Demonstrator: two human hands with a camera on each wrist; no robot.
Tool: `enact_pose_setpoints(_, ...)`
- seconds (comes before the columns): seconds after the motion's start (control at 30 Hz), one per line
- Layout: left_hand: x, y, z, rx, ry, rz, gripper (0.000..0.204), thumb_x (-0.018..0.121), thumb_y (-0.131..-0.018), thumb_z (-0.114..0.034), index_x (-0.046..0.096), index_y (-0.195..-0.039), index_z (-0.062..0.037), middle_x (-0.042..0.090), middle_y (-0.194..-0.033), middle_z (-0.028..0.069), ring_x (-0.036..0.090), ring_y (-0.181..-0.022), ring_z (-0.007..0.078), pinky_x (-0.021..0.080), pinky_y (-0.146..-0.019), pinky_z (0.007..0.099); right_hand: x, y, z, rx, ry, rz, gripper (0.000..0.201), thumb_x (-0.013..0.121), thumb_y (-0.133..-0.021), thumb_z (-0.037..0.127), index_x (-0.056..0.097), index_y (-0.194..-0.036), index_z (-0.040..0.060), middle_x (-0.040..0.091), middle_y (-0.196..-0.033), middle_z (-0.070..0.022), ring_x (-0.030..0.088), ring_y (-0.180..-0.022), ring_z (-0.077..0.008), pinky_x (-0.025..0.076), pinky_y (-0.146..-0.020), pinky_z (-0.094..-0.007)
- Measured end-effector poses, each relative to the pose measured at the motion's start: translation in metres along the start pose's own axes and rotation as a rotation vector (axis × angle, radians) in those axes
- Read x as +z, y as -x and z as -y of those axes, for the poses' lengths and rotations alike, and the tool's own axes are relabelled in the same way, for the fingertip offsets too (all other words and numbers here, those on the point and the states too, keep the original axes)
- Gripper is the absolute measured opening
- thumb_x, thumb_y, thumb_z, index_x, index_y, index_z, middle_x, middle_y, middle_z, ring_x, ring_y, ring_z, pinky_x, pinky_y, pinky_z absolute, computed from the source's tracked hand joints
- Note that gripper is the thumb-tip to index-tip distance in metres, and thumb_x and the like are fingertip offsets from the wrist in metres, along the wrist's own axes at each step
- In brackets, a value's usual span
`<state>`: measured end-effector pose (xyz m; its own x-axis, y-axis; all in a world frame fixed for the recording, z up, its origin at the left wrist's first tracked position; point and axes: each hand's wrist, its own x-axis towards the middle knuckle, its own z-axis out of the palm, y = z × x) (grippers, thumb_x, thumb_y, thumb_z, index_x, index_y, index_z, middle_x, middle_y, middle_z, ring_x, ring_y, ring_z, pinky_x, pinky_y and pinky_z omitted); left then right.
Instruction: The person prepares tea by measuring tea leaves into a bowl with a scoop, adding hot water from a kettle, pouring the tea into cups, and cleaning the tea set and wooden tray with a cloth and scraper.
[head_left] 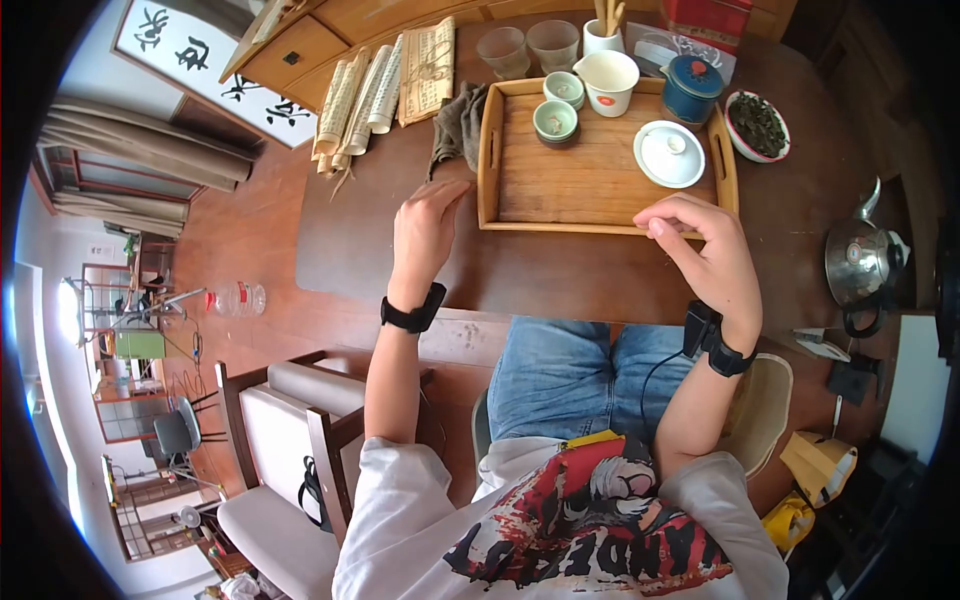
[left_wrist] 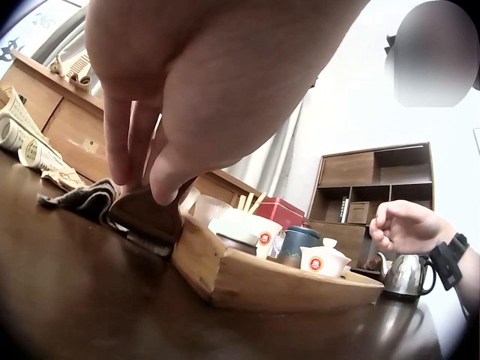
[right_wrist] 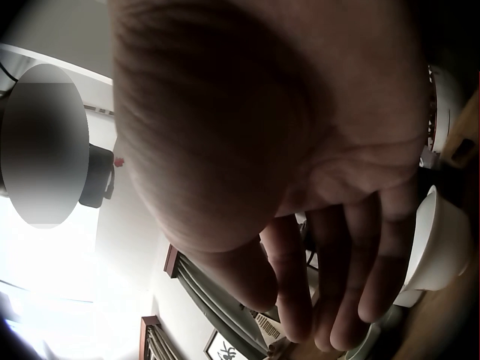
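My left hand (head_left: 425, 235) hovers at the tray's left end, below a crumpled grey-brown cloth (head_left: 460, 125). In the left wrist view its fingers (left_wrist: 118, 150) point down, loosely together, and overlap a dark brown shape beside the cloth. At the tray's front right edge, my right hand (head_left: 705, 245) has bent, relaxed fingers and holds nothing. Closest to it is a white lidded bowl (head_left: 669, 155) on the wooden tray (head_left: 600, 226). Two pale green cups (head_left: 556, 120), a white pitcher (head_left: 608, 84) and a dark blue lidded jar (head_left: 692, 90) also stand on the tray.
Rolled bamboo slips (head_left: 360, 100) lie at the table's left rear. Two glasses (head_left: 502, 52) and a red box (head_left: 707, 18) stand behind the tray. On the right are a bowl of dark leaves (head_left: 757, 126) and a metal kettle (head_left: 862, 262). A chair (head_left: 290, 470) stands at left.
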<state>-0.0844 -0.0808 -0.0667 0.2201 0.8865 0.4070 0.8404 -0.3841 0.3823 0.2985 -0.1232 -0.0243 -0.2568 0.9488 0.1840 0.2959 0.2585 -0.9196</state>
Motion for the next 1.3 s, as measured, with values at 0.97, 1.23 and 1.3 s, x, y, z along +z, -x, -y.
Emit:
enact_pose_setpoints(0.97, -0.101, 0.103, 0.146, -0.520, -0.655, -0.097, 0.028, 0.069, -0.106, -0.026, 0.083, -0.098, -0.0035, 0.078, -0.087, 0.0226, 0.077, -0.082, 0.0469, 0.062, -0.073, 0.0545, -0.002, 0.000, -0.006, 0.007, 0.011, 0.012, 0.018, 0.072, -0.107, 0.012, 0.079, -0.114, -0.0024, 0.082, -0.104, -0.0128, 0.077, -0.092, -0.0210, 0.061, -0.088, -0.0336)
enact_pose_setpoints(1.23, -0.075, 0.113, 0.096, -0.436, -0.749, -0.001, 0.027, 0.058, -0.108, -0.019, 0.080, -0.099, -0.0052, 0.078, -0.096, 0.0208, 0.076, -0.084, 0.0460, 0.062, -0.074, 0.0558, -0.004, 0.001, -0.011, 0.013, -0.014, -0.024, 0.017, 0.072, -0.107, 0.011, 0.080, -0.115, -0.0011, 0.082, -0.104, -0.0119, 0.077, -0.091, -0.0193, 0.061, -0.087, -0.0332)
enact_pose_setpoints(1.3, -0.062, 0.115, 0.067, -0.400, -0.710, -0.016, 0.028, 0.058, -0.108, -0.019, 0.078, -0.095, -0.0045, 0.077, -0.094, 0.0192, 0.076, -0.081, 0.0443, 0.063, -0.071, 0.0539, -0.002, 0.000, -0.013, 0.009, -0.022, -0.013, 0.017, 0.072, -0.107, 0.011, 0.080, -0.115, -0.0013, 0.082, -0.104, -0.0121, 0.077, -0.091, -0.0191, 0.061, -0.087, -0.0330)
